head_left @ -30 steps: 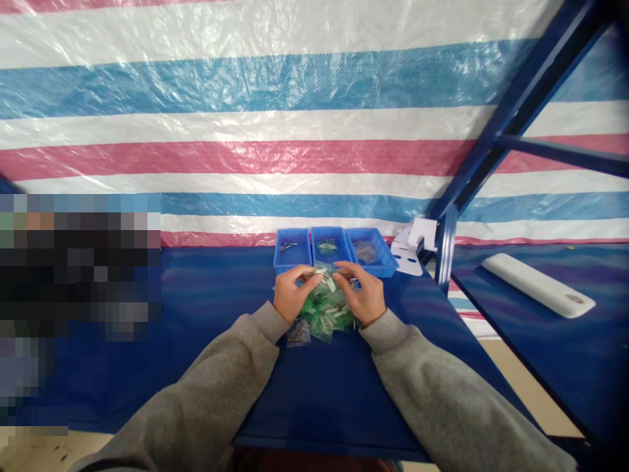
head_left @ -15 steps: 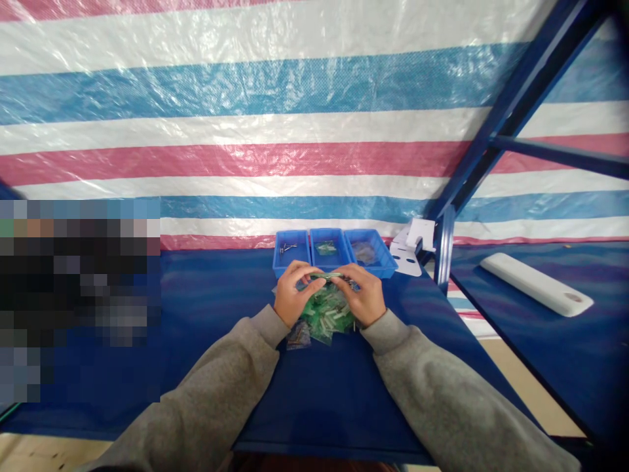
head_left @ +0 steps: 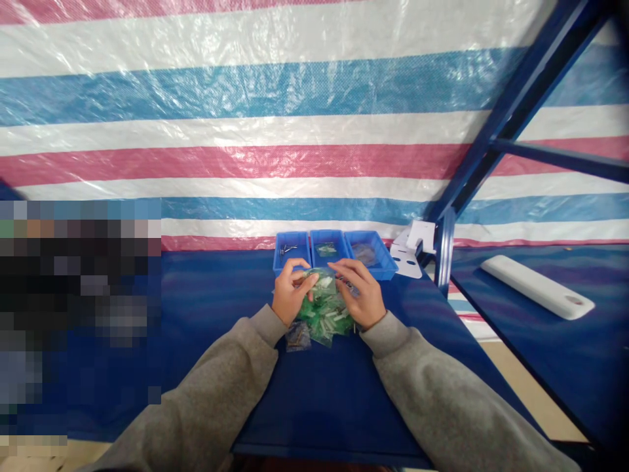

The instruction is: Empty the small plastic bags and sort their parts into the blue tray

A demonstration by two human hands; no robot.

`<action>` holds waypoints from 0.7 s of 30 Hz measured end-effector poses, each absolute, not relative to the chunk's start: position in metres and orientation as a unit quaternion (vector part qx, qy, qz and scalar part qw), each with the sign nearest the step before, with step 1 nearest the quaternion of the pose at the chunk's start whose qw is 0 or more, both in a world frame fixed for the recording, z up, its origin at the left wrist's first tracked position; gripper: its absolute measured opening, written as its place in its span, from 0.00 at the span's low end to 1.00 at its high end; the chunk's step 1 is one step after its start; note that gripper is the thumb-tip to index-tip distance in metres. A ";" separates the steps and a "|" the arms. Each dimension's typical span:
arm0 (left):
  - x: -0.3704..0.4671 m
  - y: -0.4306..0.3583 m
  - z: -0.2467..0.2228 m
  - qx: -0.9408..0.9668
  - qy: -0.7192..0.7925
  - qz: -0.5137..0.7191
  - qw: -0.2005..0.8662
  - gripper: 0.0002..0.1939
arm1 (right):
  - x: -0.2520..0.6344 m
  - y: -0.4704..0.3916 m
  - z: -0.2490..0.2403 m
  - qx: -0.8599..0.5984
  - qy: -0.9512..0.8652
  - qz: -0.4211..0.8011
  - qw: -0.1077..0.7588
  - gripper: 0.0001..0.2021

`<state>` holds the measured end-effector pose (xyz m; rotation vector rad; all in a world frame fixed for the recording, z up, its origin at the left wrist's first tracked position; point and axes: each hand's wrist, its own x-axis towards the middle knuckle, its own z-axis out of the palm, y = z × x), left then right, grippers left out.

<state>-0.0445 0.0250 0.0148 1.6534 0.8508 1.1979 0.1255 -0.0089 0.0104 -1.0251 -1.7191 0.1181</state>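
Here, the left hand (head_left: 289,292) holds a clear packet (head_left: 324,282) by its left side, thumb and index finger closed on it. The right hand (head_left: 362,295) is at the packet's other side, its fingers curved, with a narrow gap between thumb and index finger; whether they touch the plastic is hard to tell. The packet is between the two hands, above a heap of green-tinted plastic packets (head_left: 327,321) on the blue worktop (head_left: 211,341). Pale, slim pieces show through several packets in the heap, too small to name. At the heap's near left edge lies a small clear bag (head_left: 297,336) with dark contents. Just beyond the hands, three blue bins stand side by side: the left bin (head_left: 292,262) has a few thin metallic pieces in it, the middle bin (head_left: 326,235) a small greenish packet (head_left: 325,249), and the right bin (head_left: 390,263) some clear plastic packaging (head_left: 363,254). White cut-out sheets (head_left: 407,255), some with holes, are just right of the bins, near a blue metal frame (head_left: 445,249). Farther right, a long white object (head_left: 535,287) with rounded ends lies on another blue surface (head_left: 565,354). A striped plastic sheet (head_left: 295,160) in white, blue and red hangs behind.
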 end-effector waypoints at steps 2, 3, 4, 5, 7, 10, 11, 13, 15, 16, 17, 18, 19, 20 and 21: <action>-0.044 0.024 0.015 0.657 0.334 0.481 0.474 0.17 | 0.125 -0.009 0.010 -0.415 -0.740 0.032 0.528 0.15; -0.043 0.023 0.016 0.663 0.333 0.476 0.472 0.16 | 0.125 -0.009 0.010 -0.412 -0.743 0.029 0.527 0.13; -0.044 0.022 0.019 0.676 0.335 0.471 0.458 0.15 | 0.125 -0.008 0.010 -0.412 -0.742 0.029 0.528 0.12; -0.044 0.021 0.021 0.693 0.337 0.466 0.434 0.14 | 0.125 -0.008 0.009 -0.417 -0.737 0.032 0.531 0.11; -0.046 0.019 0.027 0.728 0.333 0.472 0.369 0.17 | 0.126 -0.007 0.008 -0.438 -0.722 0.042 0.534 0.09; -0.049 0.019 0.029 0.760 0.298 0.490 0.307 0.20 | 0.127 -0.006 0.007 -0.483 -0.690 0.056 0.535 0.08; -0.049 0.020 0.029 0.762 0.295 0.489 0.304 0.19 | 0.128 -0.006 0.006 -0.492 -0.683 0.063 0.536 0.08; -0.048 0.021 0.025 0.754 0.315 0.484 0.314 0.15 | 0.128 -0.006 0.006 -0.494 -0.678 0.084 0.537 0.08; -0.047 0.023 0.020 0.722 0.344 0.492 0.343 0.14 | 0.127 -0.008 0.007 -0.487 -0.679 0.106 0.539 0.09; -0.046 0.024 0.019 0.702 0.352 0.500 0.365 0.14 | 0.127 -0.009 0.008 -0.482 -0.679 0.113 0.543 0.11; -0.046 0.025 0.017 0.683 0.354 0.507 0.389 0.15 | 0.126 -0.010 0.009 -0.474 -0.680 0.114 0.548 0.13; -0.045 0.026 0.016 0.665 0.352 0.512 0.414 0.16 | 0.126 -0.010 0.011 -0.463 -0.686 0.109 0.551 0.15; -0.045 0.026 0.015 0.652 0.350 0.514 0.433 0.17 | 0.126 -0.011 0.012 -0.450 -0.696 0.099 0.551 0.17; -0.044 0.026 0.015 0.645 0.349 0.513 0.447 0.17 | 0.125 -0.011 0.013 -0.437 -0.709 0.085 0.548 0.17; -0.044 0.026 0.015 0.642 0.347 0.509 0.457 0.17 | 0.125 -0.011 0.014 -0.425 -0.722 0.070 0.542 0.17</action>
